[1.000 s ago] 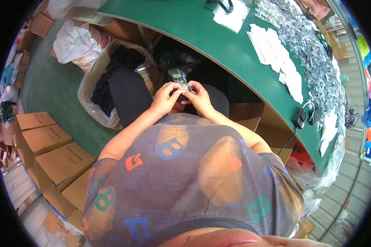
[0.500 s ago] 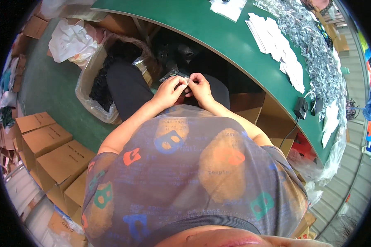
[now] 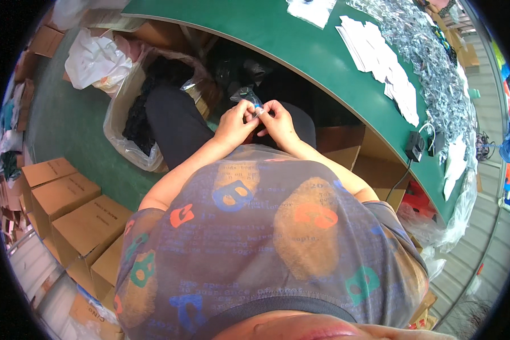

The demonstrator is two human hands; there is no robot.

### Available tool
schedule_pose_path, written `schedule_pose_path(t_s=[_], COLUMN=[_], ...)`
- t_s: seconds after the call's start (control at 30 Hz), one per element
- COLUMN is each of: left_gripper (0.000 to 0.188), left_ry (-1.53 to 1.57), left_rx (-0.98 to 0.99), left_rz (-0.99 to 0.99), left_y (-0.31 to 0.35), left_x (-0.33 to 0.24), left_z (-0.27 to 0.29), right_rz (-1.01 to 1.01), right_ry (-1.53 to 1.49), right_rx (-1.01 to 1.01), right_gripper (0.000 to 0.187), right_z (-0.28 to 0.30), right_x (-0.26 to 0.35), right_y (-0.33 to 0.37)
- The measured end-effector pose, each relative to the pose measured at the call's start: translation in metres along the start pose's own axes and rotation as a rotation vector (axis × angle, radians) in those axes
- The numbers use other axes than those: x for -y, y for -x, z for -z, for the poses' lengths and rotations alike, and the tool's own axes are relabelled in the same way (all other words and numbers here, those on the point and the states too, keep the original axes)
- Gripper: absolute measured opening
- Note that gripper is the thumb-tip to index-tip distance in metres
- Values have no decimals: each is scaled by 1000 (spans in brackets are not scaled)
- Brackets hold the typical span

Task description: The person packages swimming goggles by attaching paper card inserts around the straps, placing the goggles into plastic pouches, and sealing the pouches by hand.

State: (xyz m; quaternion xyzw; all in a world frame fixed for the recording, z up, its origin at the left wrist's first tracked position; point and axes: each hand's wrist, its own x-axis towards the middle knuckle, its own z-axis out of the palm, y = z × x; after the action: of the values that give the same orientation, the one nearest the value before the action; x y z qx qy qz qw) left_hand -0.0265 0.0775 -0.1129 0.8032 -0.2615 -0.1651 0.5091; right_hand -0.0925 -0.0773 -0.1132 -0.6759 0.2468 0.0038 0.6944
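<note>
The left hand (image 3: 234, 123) and right hand (image 3: 279, 123) meet over the lap, at twelve o'clock from the chest. Each grip is a fingertip pinch on the near end of a small clear bag (image 3: 243, 95), which points toward eleven o'clock; something blue shows at the fingers, too small to tell. The step in hand seems to be fine work at that end, and the next move calls for steady fingertips, well below the counter (image 3: 277, 34) at one o'clock.
</note>
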Motion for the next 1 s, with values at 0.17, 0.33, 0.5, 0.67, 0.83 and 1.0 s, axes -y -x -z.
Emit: schedule_pose_path(t_s=[0.17,0.33,0.5,0.67,0.83,1.0], left_gripper=[14,8,21,22,14,27], left_ry=[67,55,745,867,634,285], left_rx=[38,229,690,815,542,266], left_rz=[76,182,396,405,318,-396], left_y=[7,14,17,19,18,9], left_x=[7,-31,-97,-90,-89,-94], left_z=[-2,28,91,76,104,106], right_rz=[434,421,93,430,-24,-34], right_ry=[795,904,-43,33,132,52], right_rx=[21,257,701,628,569,486], right_gripper=[11,12,7,42,70,74], right_z=[31,42,54,36,47,54], right_x=[12,79,154,83,56,37], right_y=[20,37,58,24,40,33])
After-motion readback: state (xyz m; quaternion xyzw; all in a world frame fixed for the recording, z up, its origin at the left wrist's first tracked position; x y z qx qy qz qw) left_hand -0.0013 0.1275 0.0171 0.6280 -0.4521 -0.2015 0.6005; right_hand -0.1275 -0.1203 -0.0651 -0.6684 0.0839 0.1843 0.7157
